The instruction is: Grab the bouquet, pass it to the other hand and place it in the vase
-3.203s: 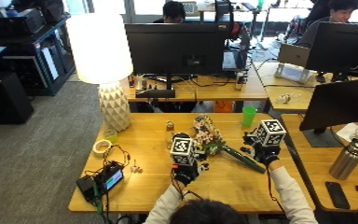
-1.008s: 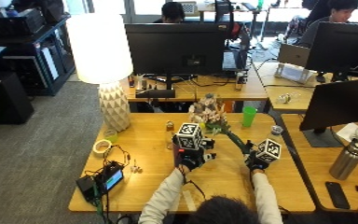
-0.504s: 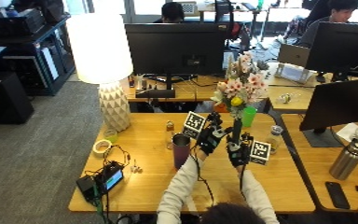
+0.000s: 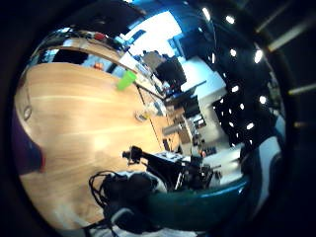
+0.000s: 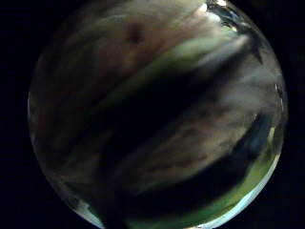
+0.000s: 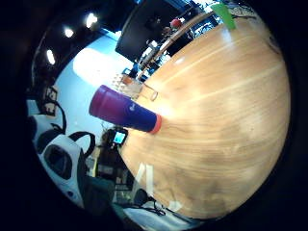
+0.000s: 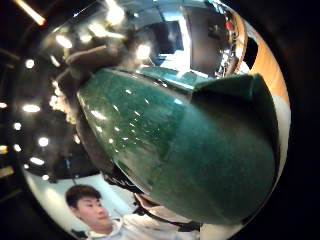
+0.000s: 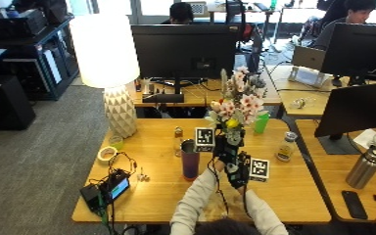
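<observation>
- Both hands are raised above the tabletop (image 8: 286,191), just right of the vase (image 8: 190,160).
- The left hand (image 8: 223,146) sits higher, fingers wrapped round the bouquet (image 8: 238,105) at its stems.
- The right hand (image 8: 238,170) is just below it, grasping the bouquet's dark green wrap.
- The bouquet stands upright, long axis vertical, blossoms pointing up, beside and above the vase's open mouth.

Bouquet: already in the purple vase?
No. In the outside view the bouquet is held upright in the air beside the vase, which stands on the table holding nothing.
</observation>
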Demonstrator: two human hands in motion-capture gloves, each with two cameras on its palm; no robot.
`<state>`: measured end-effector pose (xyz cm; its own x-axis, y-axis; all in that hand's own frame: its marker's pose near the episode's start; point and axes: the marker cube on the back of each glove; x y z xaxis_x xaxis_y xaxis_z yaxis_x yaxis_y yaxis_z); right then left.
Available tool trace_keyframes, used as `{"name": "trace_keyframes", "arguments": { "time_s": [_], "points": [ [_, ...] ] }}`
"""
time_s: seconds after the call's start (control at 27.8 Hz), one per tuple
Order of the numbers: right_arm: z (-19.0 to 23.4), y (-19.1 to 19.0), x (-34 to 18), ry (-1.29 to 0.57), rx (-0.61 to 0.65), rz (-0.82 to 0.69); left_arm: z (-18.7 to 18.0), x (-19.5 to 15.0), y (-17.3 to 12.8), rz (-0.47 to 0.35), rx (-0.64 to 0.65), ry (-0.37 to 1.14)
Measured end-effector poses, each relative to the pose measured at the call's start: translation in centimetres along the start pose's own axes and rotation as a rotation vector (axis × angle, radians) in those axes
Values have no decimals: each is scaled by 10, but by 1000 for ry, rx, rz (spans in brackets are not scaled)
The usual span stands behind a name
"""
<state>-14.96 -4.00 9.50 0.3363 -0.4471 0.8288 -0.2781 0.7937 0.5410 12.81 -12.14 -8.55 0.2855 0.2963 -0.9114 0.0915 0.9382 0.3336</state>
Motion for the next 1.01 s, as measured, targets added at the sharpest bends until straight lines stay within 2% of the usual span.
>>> {"name": "trace_keyframes", "arguments": {
  "time_s": [0.14,0.32,0.47,0.58,0.65,0.83,1.01],
  "points": [
    [5,8,8,23,-142,-94,-9,0,1,33,46,-75],
    [-2,11,5,-29,-249,-95,-31,31,-9,68,54,-105],
    [-31,-6,21,111,-217,-164,-79,61,-37,151,207,-202],
    [-48,-12,25,126,-179,-59,-115,78,-53,154,328,-265],
    [-54,-13,24,94,-161,14,-134,84,-62,151,371,-255],
    [-67,-18,37,71,-145,32,-170,79,-85,156,450,-220],
    [-70,-15,43,91,-139,59,-186,61,-89,93,479,-255]
  ]
}}
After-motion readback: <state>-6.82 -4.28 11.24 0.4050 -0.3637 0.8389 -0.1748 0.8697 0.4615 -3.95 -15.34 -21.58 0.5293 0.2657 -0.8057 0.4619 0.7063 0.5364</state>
